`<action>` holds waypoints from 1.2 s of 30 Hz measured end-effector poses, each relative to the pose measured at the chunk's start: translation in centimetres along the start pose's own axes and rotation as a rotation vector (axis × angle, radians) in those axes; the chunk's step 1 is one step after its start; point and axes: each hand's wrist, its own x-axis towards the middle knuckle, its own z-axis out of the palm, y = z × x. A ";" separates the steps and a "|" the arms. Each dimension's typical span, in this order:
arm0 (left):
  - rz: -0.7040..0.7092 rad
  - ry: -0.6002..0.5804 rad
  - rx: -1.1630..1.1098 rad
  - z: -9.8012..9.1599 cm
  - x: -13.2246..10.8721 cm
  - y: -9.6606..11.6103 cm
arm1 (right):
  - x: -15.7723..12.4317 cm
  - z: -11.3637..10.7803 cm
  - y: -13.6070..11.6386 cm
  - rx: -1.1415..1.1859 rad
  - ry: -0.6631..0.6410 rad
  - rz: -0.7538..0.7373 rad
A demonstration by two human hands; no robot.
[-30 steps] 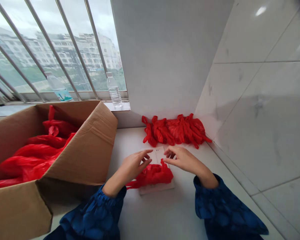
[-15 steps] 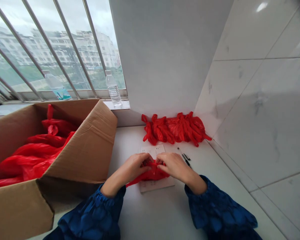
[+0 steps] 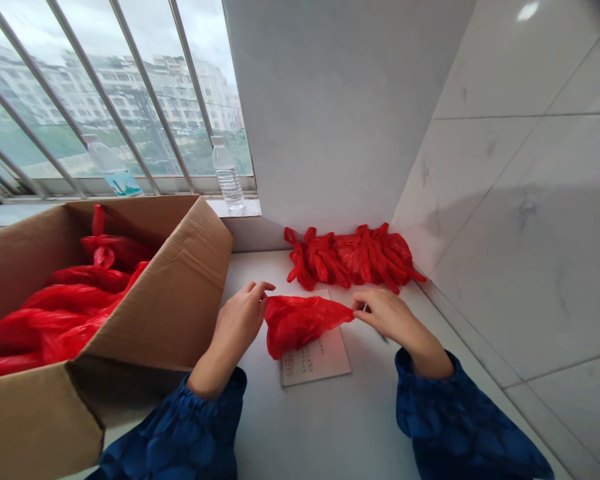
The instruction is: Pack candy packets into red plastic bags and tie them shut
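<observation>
head view, centre of frame: cardboard box [image 3: 170, 300] at left holds crinkled red film; folded red bags [image 3: 353, 257] lie in a row at the back wall. half a second earlier both hands bunched the red plastic bag [image 3: 297, 320] on the printed card [image 3: 320, 360]; now left hand [image 3: 240, 323] and right hand [image 3: 387, 313] each pinch one end, stretching it taut above the card.

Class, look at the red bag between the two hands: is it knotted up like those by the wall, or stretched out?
Stretched out: the left hand and right hand pull the red bag taut above the paper.
</observation>
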 end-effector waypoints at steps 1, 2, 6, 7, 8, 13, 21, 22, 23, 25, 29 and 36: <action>0.012 0.010 0.014 0.0 -0.2 0.3 | -0.1 0.1 -0.1 -0.005 -0.014 0.004; 0.055 0.023 0.010 0.1 -0.3 0.8 | -0.3 0.1 -0.3 0.000 -0.013 -0.001; 0.370 -0.017 -0.018 1.0 -0.8 2.7 | -0.3 0.7 -2.6 0.129 0.031 -0.113; 0.405 -0.050 0.007 1.3 -0.8 3.0 | -0.1 0.9 -3.3 0.166 0.037 -0.151; 0.411 -0.081 0.037 1.5 -0.9 3.2 | 0.1 1.3 -4.0 0.192 0.045 -0.183; 0.346 -0.097 -0.043 1.6 -0.8 3.1 | 1.1 2.7 -5.8 0.221 0.094 -0.285; 0.093 0.254 -0.534 0.4 -0.1 1.9 | 1.6 1.0 -3.0 0.574 0.313 -0.154; 0.070 0.300 -0.581 0.4 0.0 1.8 | 1.7 0.9 -2.7 0.596 0.326 -0.125; 0.052 0.343 -0.623 0.4 0.1 1.7 | 1.7 0.8 -2.5 0.611 0.331 -0.096; 0.042 0.407 -0.691 0.3 0.1 1.7 | 1.6 0.7 -2.4 0.651 0.302 -0.083; 0.102 0.415 -0.675 -0.5 -0.5 2.4 | 1.1 0.4 -3.3 0.804 0.186 -0.163; 0.143 0.440 -0.385 -4.7 -3.0 3.7 | 0.1 -1.4 -3.3 0.725 0.358 -0.091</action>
